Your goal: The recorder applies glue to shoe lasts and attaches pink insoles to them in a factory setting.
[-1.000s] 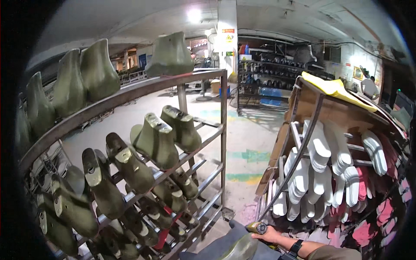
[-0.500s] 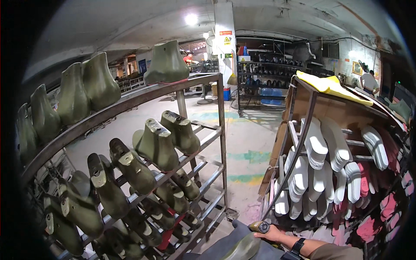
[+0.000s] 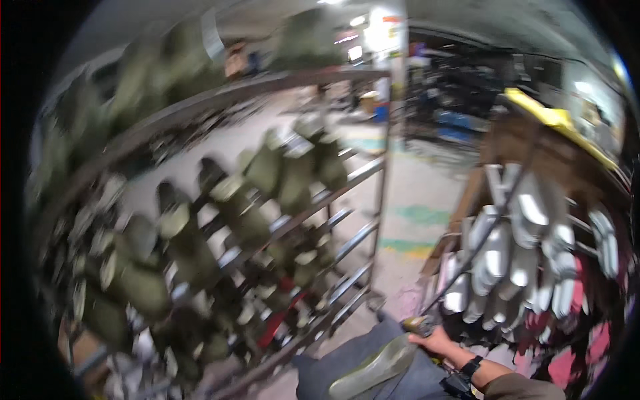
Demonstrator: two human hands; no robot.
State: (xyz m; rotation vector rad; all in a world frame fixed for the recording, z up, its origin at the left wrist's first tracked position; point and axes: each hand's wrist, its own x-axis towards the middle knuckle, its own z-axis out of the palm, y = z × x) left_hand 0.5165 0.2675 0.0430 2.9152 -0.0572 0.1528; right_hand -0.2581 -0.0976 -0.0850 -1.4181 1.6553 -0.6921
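Note:
My right hand [image 3: 437, 341], a dark band on its wrist, is closed on an olive-green boot last [image 3: 373, 367] at the lower middle. The last's round, metal-fitted end [image 3: 418, 325] shows beside the fingers, and its long foot part points down and left over dark grey cloth [image 3: 310, 370]. My left hand is out of the picture. To the left a metal rack [image 3: 383, 167] carries several similar olive lasts [image 3: 190, 243], blurred by motion.
On the right, a rack holds white insole-shaped pieces [image 3: 527, 213] and pink ones [image 3: 562, 363], with yellow cloth [image 3: 553, 119] on top. Brown cardboard [image 3: 485, 160] lines its side. Marked floor [image 3: 417, 220] runs between the racks toward dark shelves [image 3: 453, 87] and a pillar [image 3: 393, 50].
The view has swung and blurred, so the racks sit farther right. More of the last in my right hand shows; that hand still holds it.

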